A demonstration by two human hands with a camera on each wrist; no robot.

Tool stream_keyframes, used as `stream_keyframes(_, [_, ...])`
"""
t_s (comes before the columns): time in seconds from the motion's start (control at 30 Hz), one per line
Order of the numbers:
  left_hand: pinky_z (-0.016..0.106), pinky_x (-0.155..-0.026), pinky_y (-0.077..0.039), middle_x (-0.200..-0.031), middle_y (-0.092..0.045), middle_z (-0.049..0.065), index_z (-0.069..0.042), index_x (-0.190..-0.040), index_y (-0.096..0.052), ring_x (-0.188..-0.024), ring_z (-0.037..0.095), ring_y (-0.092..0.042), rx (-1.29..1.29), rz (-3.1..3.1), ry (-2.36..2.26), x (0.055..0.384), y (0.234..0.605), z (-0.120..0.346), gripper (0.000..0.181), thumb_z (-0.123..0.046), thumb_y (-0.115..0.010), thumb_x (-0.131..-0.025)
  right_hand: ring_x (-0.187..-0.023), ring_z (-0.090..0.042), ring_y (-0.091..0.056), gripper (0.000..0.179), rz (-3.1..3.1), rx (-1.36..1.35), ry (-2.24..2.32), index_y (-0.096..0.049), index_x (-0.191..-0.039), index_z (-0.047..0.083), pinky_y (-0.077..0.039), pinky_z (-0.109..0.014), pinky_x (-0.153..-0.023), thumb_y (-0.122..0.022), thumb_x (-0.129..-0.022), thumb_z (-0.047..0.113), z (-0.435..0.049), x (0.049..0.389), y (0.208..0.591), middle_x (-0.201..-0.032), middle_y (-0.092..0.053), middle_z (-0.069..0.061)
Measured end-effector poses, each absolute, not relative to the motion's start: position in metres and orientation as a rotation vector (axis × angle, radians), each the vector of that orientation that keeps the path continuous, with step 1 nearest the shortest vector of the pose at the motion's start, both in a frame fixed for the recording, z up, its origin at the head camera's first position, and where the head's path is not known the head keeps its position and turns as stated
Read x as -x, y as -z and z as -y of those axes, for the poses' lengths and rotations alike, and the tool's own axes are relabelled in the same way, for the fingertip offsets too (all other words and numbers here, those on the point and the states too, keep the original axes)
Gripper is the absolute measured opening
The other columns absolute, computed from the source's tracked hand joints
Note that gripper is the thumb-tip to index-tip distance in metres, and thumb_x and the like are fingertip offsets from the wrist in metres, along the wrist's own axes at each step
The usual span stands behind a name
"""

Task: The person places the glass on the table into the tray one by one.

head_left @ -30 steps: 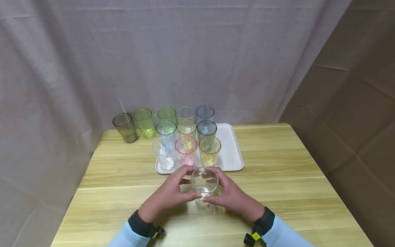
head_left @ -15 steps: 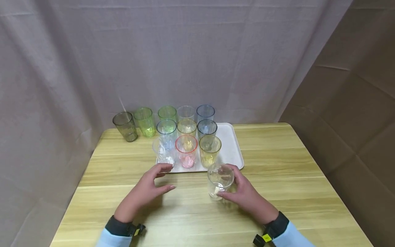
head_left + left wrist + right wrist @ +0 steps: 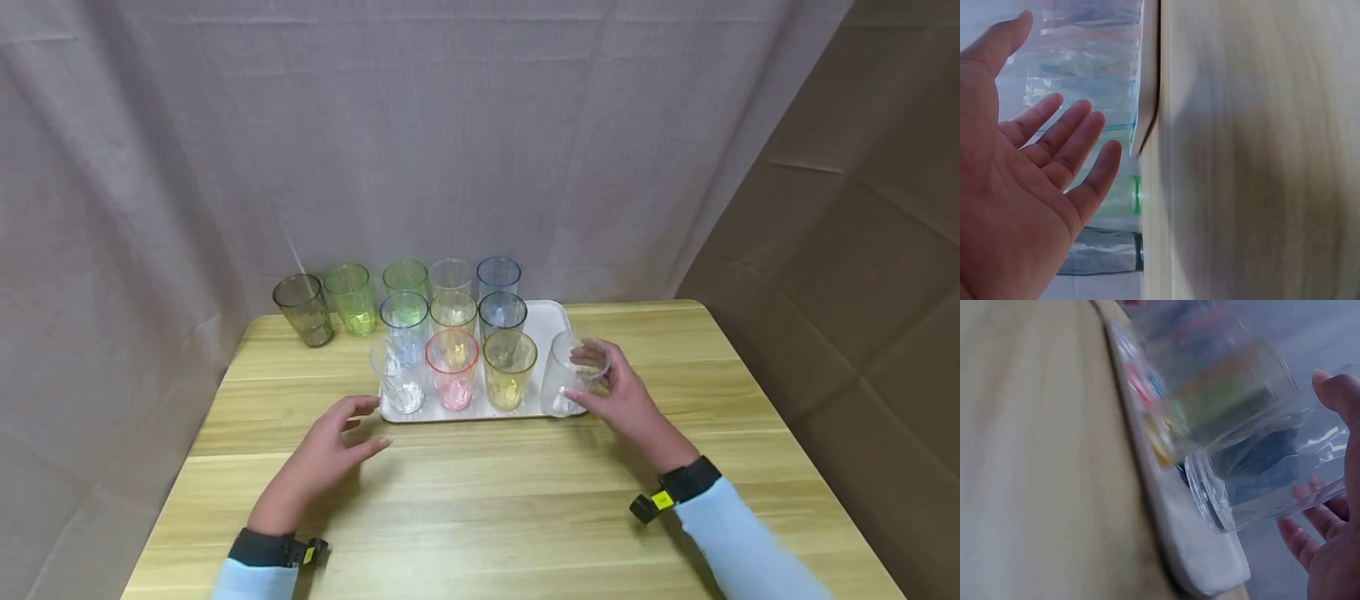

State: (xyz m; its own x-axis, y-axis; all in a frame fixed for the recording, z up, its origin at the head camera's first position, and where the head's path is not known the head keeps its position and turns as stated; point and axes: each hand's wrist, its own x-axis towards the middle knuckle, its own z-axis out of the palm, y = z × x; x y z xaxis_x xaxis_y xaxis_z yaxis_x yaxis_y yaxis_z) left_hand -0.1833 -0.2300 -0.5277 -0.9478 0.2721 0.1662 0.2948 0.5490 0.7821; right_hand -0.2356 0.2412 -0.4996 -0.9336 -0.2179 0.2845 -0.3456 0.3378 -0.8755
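A wooden table (image 3: 525, 500) is shown bearing 1 white tray (image 3: 558, 329) and 12 tumblers in all. On the tray, 9 tumblers are arranged in 3 rows of 3: at the front a clear one (image 3: 397, 375), a red-rimmed one (image 3: 452, 369) and a yellow one (image 3: 509, 369); behind them 3 more, bluish, pale yellow and blue; at the back a green, a clear and a blue one. Beside the tray, on the table's far left, 2 tumblers are set: a grey one (image 3: 303, 309) and a green one (image 3: 350, 297). All appear empty. The 12th, a clear tumbler (image 3: 564, 375), is grasped by the right hand (image 3: 626, 400) and held tilted at the tray's front right corner; whether its base touches the tray cannot be told. The left hand (image 3: 318, 462) is released, fingers spread, near the tray's front left corner, holding nothing.
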Motion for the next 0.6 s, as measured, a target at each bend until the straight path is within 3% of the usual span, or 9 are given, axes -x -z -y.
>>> stream_keyframes(0.13, [0.054, -0.108, -0.048, -0.140, -0.061, 0.014, -0.002, -0.141, -0.057, -0.129, 0.030, -0.056, 0.507, 2.746, 1.405, 0.184, 0.528, 0.232, 0.061, -0.022, -0.083, -0.090, -0.139, -0.030, -0.045, 0.083, 2.507, -0.430, -1.627, -0.031, -0.158, 0.007, -0.029, -0.060, -0.119, -0.080, -0.093, 0.021, -0.247, 0.281, 0.491, -0.150, -0.051, -0.016])
stream_keyframes(0.33, [0.054, -0.108, -0.047, -0.141, -0.061, 0.011, -0.004, -0.144, -0.056, -0.131, 0.030, -0.055, 0.491, 2.785, 1.392, 0.183, 0.531, 0.231, 0.067, -0.034, -0.082, -0.090, -0.138, -0.030, -0.043, 0.088, 2.553, -0.307, -1.581, -0.030, -0.158, 0.007, -0.033, -0.054, -0.119, -0.079, -0.092, 0.037, -0.242, 0.347, 0.485, -0.150, -0.048, -0.014])
stream_keyframes(0.6, [0.052, -0.109, -0.048, -0.140, -0.060, 0.010, -0.005, -0.143, -0.057, -0.131, 0.030, -0.055, 0.453, 2.808, 1.361, 0.184, 0.530, 0.229, 0.064, -0.033, -0.082, -0.090, -0.138, -0.033, -0.041, 0.096, 2.606, -0.230, -1.538, -0.028, -0.157, 0.008, -0.036, -0.054, -0.117, -0.080, -0.088, 0.049, -0.228, 0.399, 0.483, -0.152, -0.045, -0.014])
